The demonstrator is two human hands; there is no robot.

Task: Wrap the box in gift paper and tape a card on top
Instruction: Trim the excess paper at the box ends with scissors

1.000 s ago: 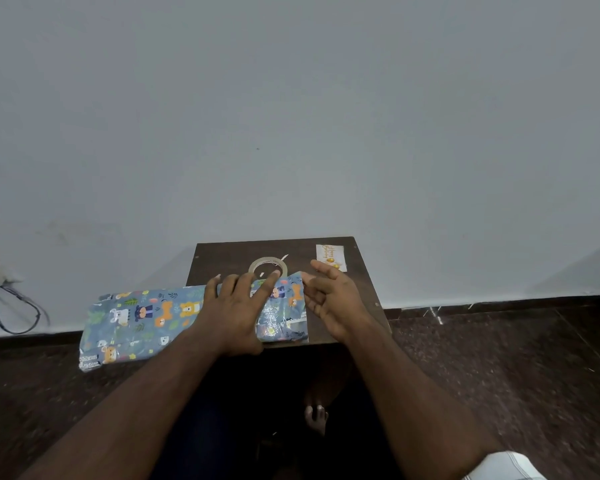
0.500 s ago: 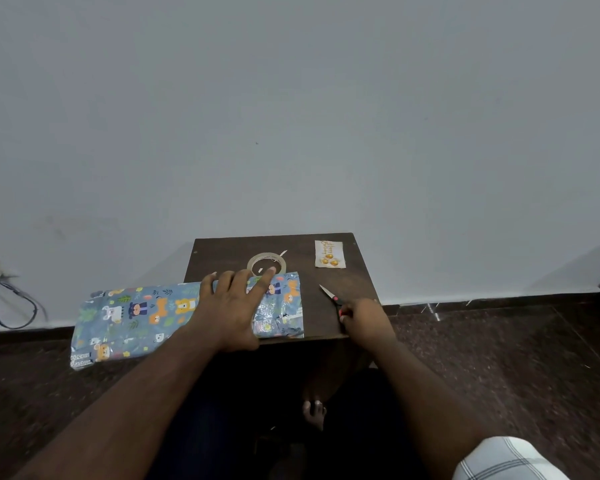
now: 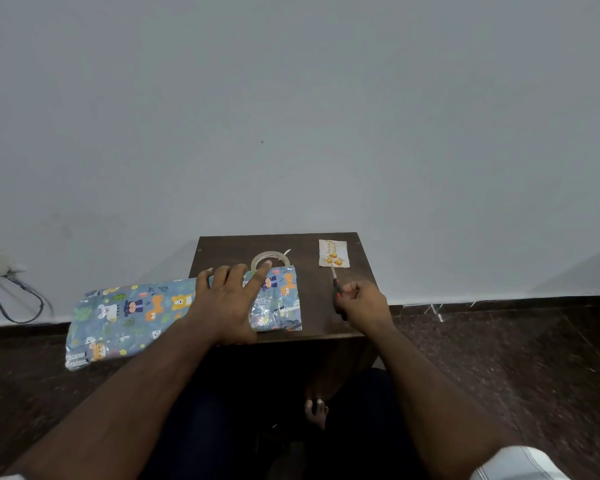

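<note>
Box (image 3: pixel 274 299) in blue animal-print gift paper (image 3: pixel 129 317) lies on the dark table (image 3: pixel 319 289), loose paper end overhanging the table's left edge. Left hand (image 3: pixel 227 303) rests flat on top of it, fingers spread and straight, index tip reaching the tape roll (image 3: pixel 270 259) just behind. Right hand (image 3: pixel 362 306) is apart from the box, to its right — fingers curled round scissors (image 3: pixel 336 284), blades pointing toward the card (image 3: pixel 333 253) at the far right corner.
</note>
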